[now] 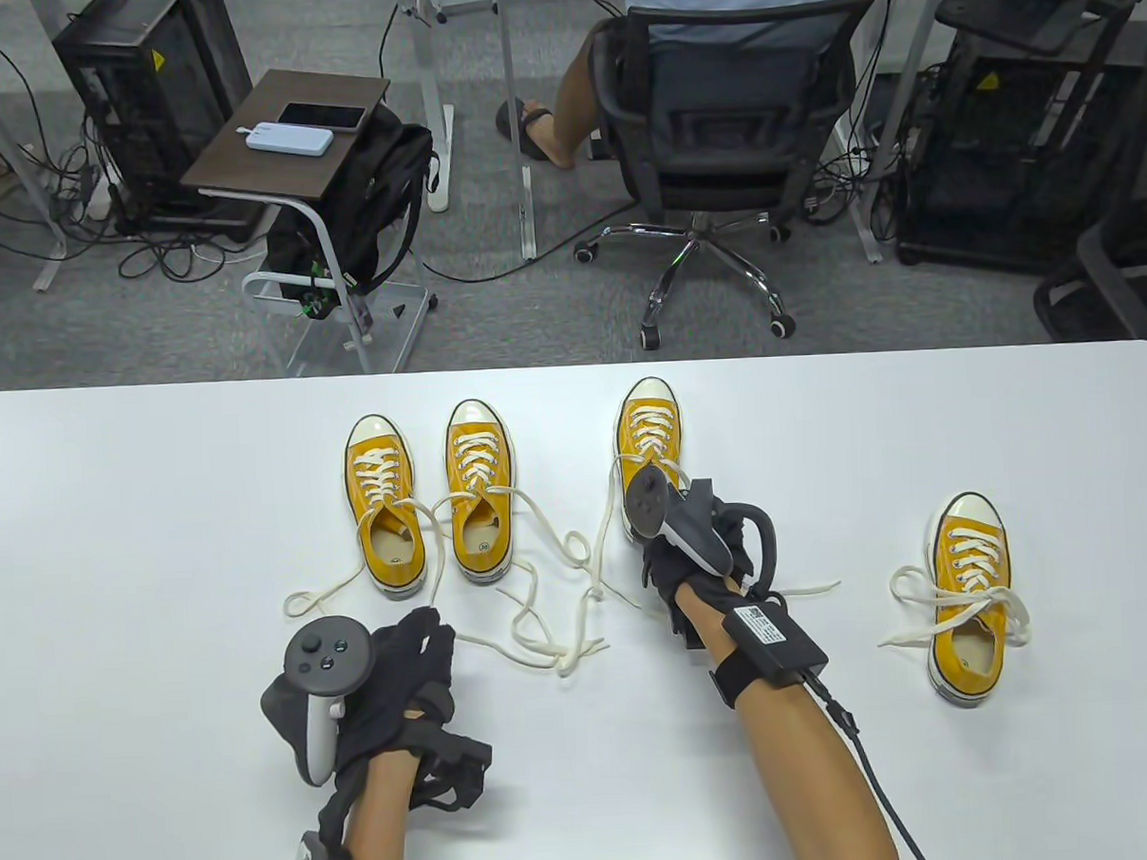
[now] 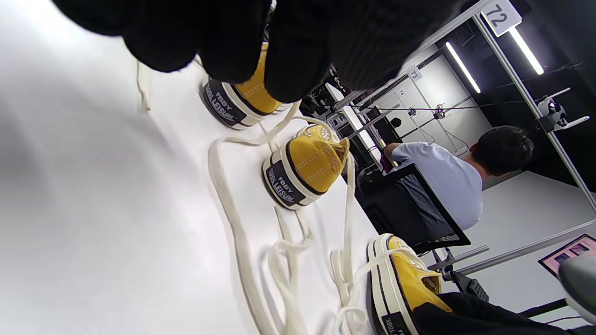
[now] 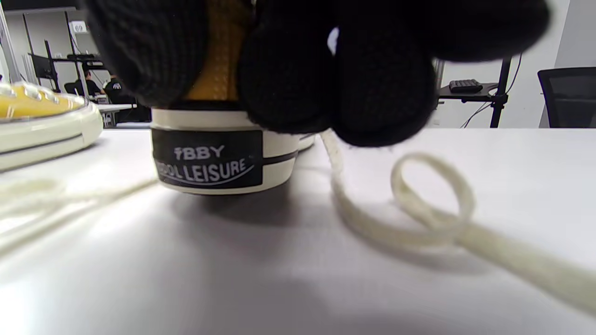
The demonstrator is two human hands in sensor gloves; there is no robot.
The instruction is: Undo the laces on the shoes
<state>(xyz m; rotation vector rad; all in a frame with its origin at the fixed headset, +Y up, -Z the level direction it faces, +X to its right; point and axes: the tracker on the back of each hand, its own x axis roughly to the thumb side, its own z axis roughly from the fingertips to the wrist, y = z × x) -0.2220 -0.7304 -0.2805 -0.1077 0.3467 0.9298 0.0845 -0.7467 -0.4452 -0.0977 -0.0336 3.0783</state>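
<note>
Far-right sneaker (image 1: 969, 612) remains bow-tied on the counter (image 1: 112, 526); three others unlaced. Laces: light, limp; pull the free end. Right hand (image 1: 698, 558) grips third sneaker's (image 1: 647, 446) heel; left hand (image 1: 395, 690) spread, empty.

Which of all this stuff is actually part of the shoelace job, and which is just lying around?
Job:
four yellow shoes
laces
left hand
right hand

Lying about:
side table
phone
power bank
backpack
office chair
</note>
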